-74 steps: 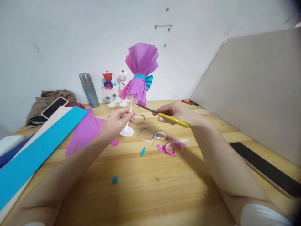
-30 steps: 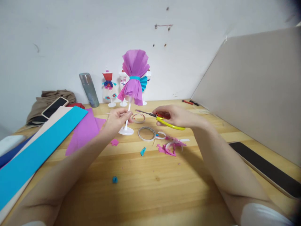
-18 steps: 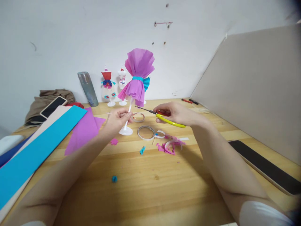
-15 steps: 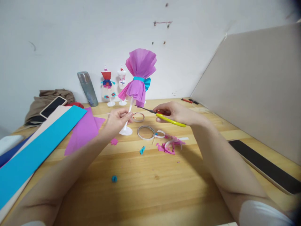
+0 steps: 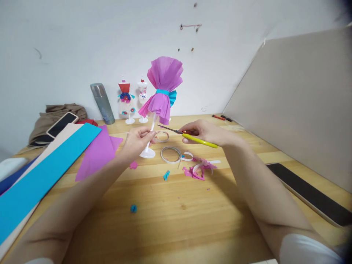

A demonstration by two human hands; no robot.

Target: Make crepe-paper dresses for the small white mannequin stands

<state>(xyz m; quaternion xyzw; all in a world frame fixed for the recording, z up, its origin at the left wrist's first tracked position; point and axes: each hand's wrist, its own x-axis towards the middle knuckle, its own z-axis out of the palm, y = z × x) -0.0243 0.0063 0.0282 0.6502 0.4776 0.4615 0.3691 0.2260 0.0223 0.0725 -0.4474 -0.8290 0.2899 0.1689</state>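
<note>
Both arms reach forward from the lower corners of the view, bare from the elbow creases onward, and converge toward the middle. The left forearm (image 5: pixel 93 187) runs diagonally up to the left hand (image 5: pixel 139 140), whose thumb points rightward and presses against the curled fingers in a pinch. The right forearm (image 5: pixel 253 179) slants up and leftward; its wrist bends inward, so the right hand (image 5: pixel 200 132) points left, back uppermost, fingers curled, well apart from the other.
</note>
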